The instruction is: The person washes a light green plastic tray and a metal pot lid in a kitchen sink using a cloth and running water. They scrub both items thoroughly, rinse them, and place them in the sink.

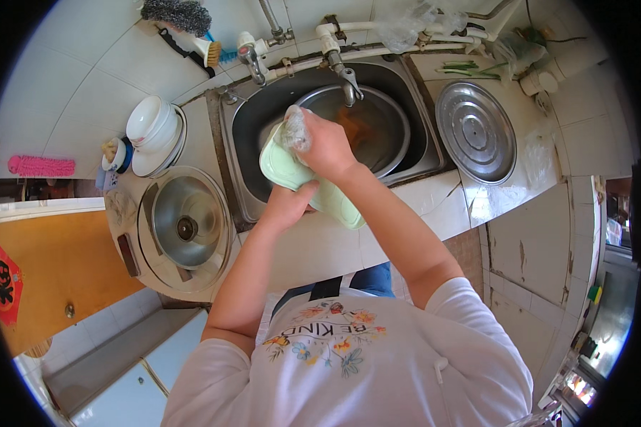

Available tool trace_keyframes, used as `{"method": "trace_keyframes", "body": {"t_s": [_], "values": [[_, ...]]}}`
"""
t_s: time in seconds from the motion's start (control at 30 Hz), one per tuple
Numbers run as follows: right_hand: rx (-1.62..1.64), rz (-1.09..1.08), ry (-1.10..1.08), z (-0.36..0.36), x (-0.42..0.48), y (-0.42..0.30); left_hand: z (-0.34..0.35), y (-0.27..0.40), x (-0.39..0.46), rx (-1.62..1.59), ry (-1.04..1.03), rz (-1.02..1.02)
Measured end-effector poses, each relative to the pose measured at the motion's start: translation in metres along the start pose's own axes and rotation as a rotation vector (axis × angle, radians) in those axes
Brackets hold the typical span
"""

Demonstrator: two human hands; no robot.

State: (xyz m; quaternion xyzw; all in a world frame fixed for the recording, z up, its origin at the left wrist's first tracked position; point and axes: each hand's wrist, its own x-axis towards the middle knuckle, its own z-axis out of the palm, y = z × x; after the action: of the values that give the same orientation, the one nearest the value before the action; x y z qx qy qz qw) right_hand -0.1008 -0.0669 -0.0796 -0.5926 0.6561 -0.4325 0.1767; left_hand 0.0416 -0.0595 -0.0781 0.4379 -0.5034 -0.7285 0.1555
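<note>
Over the front edge of the steel sink (438, 149), my left hand (291, 205) holds a pale green, long plastic piece (286, 163) from below. Its outline narrows in the middle; its exact kind is unclear. In my right hand (328, 144) is a silvery-white scrubber (296, 131), pressed against the upper end of the green piece. My right forearm hides part of its lower end. A round metal basin (407, 133) sits in the sink behind my hands, holding water and something orange-brown (352, 128). The faucet (350, 88) reaches over the basin.
White bowls (149, 120) are stacked on plates left of the sink, with a metal bowl (187, 219) nearer me. To the right lie a round metal lid (475, 133) and green onion stalks (467, 69). Brushes (211, 53) and a steel-wool scourer (179, 16) hang on the wall.
</note>
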Motion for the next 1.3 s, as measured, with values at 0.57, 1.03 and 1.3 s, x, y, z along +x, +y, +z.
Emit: {"method": "trace_keyframes", "body": {"t_s": [0.57, 1.03, 1.3], "values": [[0.247, 0.467, -0.295, -0.011, -0.057, 0.051, -0.002, -0.013, 0.050, -0.027, 0.300, 0.237], [0.290, 0.371, -0.238, -0.014, 0.012, 0.120, 0.019, -0.006, 0.038, 0.190, -0.124, -0.064], [-0.067, 0.373, -0.021, -0.026, -0.006, 0.065, 0.022, -0.016, 0.030, 0.183, -0.068, 0.107]]}}
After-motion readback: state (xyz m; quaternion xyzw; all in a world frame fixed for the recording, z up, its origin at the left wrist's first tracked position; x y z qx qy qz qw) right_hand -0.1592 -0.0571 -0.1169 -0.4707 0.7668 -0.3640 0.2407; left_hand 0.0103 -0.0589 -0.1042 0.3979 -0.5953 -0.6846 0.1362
